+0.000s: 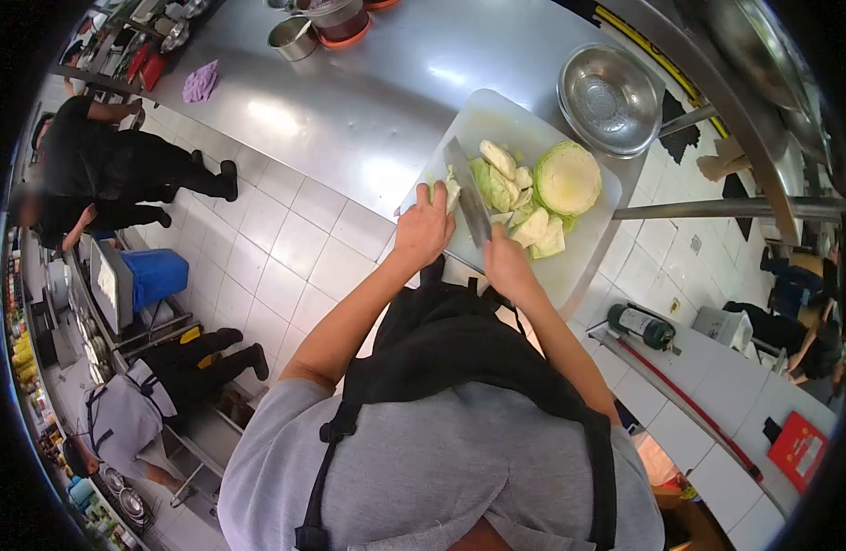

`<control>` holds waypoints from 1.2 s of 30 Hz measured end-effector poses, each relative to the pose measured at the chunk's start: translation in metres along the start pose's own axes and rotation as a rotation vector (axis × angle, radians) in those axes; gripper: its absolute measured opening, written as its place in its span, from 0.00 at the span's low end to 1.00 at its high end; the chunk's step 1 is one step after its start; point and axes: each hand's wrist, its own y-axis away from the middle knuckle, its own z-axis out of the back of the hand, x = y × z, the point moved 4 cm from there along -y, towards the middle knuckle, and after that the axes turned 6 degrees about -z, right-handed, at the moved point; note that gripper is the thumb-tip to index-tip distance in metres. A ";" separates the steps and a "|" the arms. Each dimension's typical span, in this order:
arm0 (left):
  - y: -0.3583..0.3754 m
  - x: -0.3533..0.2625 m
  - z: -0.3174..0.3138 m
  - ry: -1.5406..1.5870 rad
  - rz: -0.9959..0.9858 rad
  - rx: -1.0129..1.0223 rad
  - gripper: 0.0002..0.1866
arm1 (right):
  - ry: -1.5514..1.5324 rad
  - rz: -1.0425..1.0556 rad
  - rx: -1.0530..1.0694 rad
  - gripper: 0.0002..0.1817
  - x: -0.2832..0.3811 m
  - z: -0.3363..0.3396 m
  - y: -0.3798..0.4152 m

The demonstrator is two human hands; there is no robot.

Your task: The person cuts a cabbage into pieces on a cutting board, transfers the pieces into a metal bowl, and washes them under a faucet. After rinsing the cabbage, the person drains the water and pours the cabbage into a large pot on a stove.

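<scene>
My right hand (510, 269) is wrapped around the handle of a large kitchen knife (468, 191), its blade pointing away from me over a white cutting board (482, 108). Left of the blade, my left hand (425, 228) presses its curled fingertips on a piece of cabbage (453, 191), partly hidden by the fingers. Pale green cabbage chunks (502, 191) lie in a loose pile just right of the blade. Beyond them rests a large cabbage half (570, 179), its pale, round face upward.
A metal bowl (566, 87) stands on the steel counter (368, 101) at the board's far right. Pots (292, 41) and a purple cloth (201, 82) lie farther left. People in dark clothes (83, 165) and a grey shirt (129, 413) are on the left side.
</scene>
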 end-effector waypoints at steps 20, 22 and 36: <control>-0.089 0.023 0.036 0.796 -0.096 -0.332 0.09 | -0.208 -0.183 -0.152 0.10 -0.055 0.097 0.097; -0.097 0.021 0.036 1.025 0.002 -0.168 0.12 | -0.222 -0.164 -0.158 0.10 -0.067 0.092 0.105; -0.073 -0.011 0.030 0.548 -0.181 0.030 0.10 | -0.218 -0.178 -0.123 0.10 -0.098 0.103 0.139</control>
